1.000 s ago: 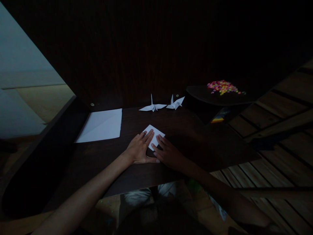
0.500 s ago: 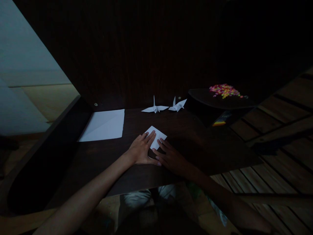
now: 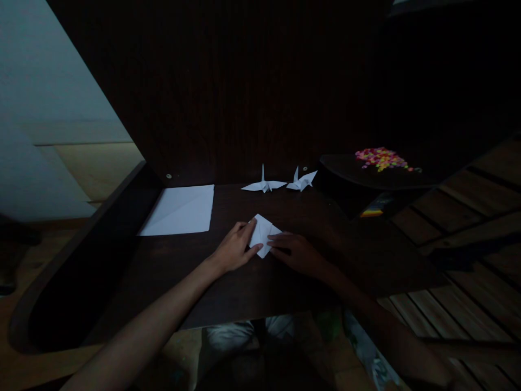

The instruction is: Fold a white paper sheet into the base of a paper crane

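A small diamond of folded white paper (image 3: 261, 233) lies on the dark desk, with crease lines on its top. My left hand (image 3: 234, 247) holds its left side, the index finger along the upper left edge and the thumb at the lower corner. At the right corner, my right hand (image 3: 299, 251) has its fingertips and thumb closed on the paper; shadow partly hides these fingers. Beyond the hands stand two white origami cranes, the left crane (image 3: 264, 185) and the right crane (image 3: 302, 180), near the back panel.
White paper sheets (image 3: 183, 209) with a diagonal crease lie at the left, beside a dark side panel (image 3: 93, 260). At the right, a raised corner shelf (image 3: 342, 168) carries a pile of small colourful pieces (image 3: 382, 158). The desk's front edge (image 3: 228, 321) is above my knees.
Both hands have drawn apart somewhat, showing more of the folded paper. My left fingers have shifted to its left edge, my right fingers to its right corner. The view has shifted slightly.
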A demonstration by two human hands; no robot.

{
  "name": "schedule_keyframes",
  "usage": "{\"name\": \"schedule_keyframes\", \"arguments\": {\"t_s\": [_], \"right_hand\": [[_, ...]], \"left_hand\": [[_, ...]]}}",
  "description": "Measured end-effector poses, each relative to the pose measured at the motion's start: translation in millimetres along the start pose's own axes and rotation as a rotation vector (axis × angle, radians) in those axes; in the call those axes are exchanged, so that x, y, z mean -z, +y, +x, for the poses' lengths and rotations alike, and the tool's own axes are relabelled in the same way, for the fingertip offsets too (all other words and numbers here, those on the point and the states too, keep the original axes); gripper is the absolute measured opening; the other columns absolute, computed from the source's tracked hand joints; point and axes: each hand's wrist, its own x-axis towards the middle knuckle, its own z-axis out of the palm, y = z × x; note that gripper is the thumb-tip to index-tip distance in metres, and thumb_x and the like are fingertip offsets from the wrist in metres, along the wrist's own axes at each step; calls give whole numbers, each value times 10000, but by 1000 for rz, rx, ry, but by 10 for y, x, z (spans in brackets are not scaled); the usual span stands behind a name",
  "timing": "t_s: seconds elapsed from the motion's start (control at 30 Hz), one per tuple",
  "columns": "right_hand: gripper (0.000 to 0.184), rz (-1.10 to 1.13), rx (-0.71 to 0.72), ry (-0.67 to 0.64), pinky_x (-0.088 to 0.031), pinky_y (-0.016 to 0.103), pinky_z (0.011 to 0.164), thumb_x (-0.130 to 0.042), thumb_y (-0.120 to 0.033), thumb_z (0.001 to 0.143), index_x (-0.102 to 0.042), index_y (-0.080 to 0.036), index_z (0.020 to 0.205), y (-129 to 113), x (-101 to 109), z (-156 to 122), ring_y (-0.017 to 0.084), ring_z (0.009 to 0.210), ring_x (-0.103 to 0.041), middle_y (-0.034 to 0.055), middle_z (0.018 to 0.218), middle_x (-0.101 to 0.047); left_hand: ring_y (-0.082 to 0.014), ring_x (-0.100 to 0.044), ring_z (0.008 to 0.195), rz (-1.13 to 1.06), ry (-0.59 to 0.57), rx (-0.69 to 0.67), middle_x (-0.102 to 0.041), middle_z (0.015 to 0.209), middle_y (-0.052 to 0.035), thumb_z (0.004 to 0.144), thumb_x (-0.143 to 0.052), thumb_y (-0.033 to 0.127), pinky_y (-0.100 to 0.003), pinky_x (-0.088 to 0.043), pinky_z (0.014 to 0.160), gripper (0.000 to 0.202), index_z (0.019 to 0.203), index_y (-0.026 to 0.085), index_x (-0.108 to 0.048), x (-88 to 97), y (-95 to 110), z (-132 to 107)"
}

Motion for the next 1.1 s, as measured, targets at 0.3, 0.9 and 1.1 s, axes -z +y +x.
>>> {"name": "schedule_keyframes", "arguments": {"t_s": [0.3, 0.9, 1.1], "right_hand": [[259, -318, 45, -178, -479, 480, 957, -570, -319, 924, -704, -160, 1077, 138, -17, 299, 297, 1233, -539, 128, 1281, -629], [521, 14, 62, -173, -487, 392, 885, -817, -391, 687, -673, -203, 1152, 356, 53, 543, 238, 1028, -569, 69, 1188, -674], [816, 122, 10, -115, -449, 413, 914, -840, -325, 651, -476, -180, 1367, 349, 26, 519, 245, 1046, -534, 98, 1171, -604]], "left_hand": [[-286, -507, 1201, 103, 15, -82, -555, 1338, -169, 946, -495, 416, -460, -435, 1027, 452, 1274, 110, -549, -12, -18, 5], [-287, -497, 1156, -81, 53, 21, -540, 1333, -121, 822, -663, 467, -464, -418, 1010, 743, 1426, 177, -341, 10, 29, 3], [-280, -501, 1118, -107, 140, 109, -560, 1221, -118, 805, -679, 457, -446, -406, 1005, 687, 1359, 161, -401, 55, 53, 18]]}}
